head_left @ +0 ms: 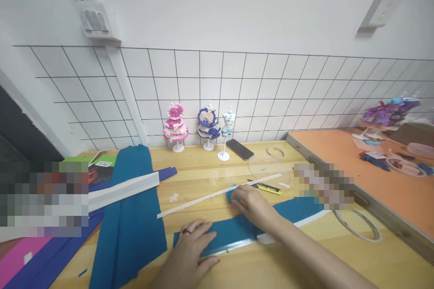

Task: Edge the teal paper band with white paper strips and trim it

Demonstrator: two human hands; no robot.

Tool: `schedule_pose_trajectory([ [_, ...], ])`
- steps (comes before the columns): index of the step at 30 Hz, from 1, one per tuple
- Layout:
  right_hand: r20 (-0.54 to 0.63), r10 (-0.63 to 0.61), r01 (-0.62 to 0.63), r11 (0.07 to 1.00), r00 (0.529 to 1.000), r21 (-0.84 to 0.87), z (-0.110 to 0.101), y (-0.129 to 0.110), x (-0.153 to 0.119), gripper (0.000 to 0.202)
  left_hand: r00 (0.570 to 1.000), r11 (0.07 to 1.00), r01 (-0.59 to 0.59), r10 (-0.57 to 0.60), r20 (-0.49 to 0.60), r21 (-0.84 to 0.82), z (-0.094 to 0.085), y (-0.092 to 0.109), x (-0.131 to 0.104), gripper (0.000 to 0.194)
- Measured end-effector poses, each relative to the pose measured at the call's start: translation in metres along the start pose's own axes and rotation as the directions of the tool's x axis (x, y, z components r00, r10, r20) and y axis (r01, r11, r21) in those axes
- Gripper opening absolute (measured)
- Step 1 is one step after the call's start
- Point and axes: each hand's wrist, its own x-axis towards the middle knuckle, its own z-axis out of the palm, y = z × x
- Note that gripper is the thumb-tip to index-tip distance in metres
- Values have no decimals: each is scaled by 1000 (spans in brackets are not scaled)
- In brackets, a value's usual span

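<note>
My left hand (191, 253) lies with spread fingers on the left end of a long teal strip (230, 230) that looks like crepe paper. A shiny, pale band runs along the strip's near edge. My right hand (252, 205) reaches across the same strip, its fingers curled on a small pleated blue piece (228, 196). The fingertips partly hide that piece. Just beyond it, a narrow white strip (196, 202) lies slantwise on the table. A yellow-handled cutting tool (269, 188) rests right of my right fingers.
A wide teal sheet (132, 235) and a folded white strip (125, 192) lie left. Small dress stands (176, 131), a phone (240, 149) and a clear disc (259, 167) are at the back. A tape ring (376, 233) sits right, near the orange table's raised edge (339, 184).
</note>
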Motion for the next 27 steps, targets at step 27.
schedule_pose_trajectory([
  [27, 203, -337, 304, 936, 919, 176, -36, -44, 8, 25, 950, 970, 142, -189, -250, -196, -34, -11, -7, 28],
])
